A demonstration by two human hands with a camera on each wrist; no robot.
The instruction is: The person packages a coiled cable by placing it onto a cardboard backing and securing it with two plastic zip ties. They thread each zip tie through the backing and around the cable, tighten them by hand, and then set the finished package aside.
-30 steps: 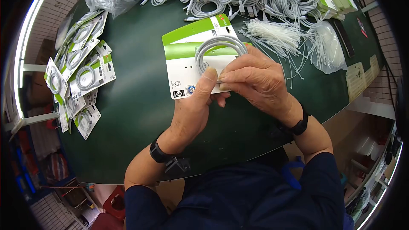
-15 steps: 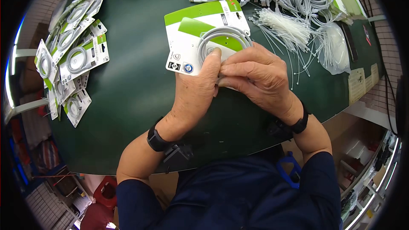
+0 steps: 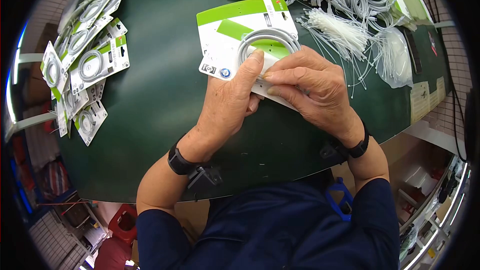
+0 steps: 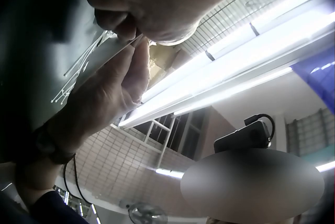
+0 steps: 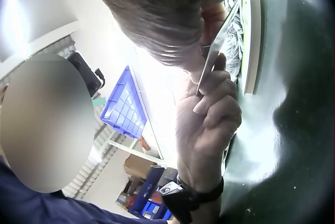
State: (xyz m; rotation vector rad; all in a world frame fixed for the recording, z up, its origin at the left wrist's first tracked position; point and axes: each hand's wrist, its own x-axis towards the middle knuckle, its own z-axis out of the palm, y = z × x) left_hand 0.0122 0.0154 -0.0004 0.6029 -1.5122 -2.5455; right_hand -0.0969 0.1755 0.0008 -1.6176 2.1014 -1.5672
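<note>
2 grips, left hand [image 3: 227,102] & right hand [image 3: 310,90], pinch card [image 3: 225,30] at near edge.

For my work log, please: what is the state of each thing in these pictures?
card, held by both hands.
coiled cable, lying on the card, under left thumb.
left hand, grips the card.
right hand, pinches the card.
finished packs, heaped.
cable ties, loose heap.

At 11 o'clock the left hand [image 4: 157,1] and right hand [image 4: 102,90] pinch a thin card [image 4: 116,52] edge-on, white ties [image 4: 70,75] on the dark desk [image 4: 29,51] at 9 o'clock.
</note>
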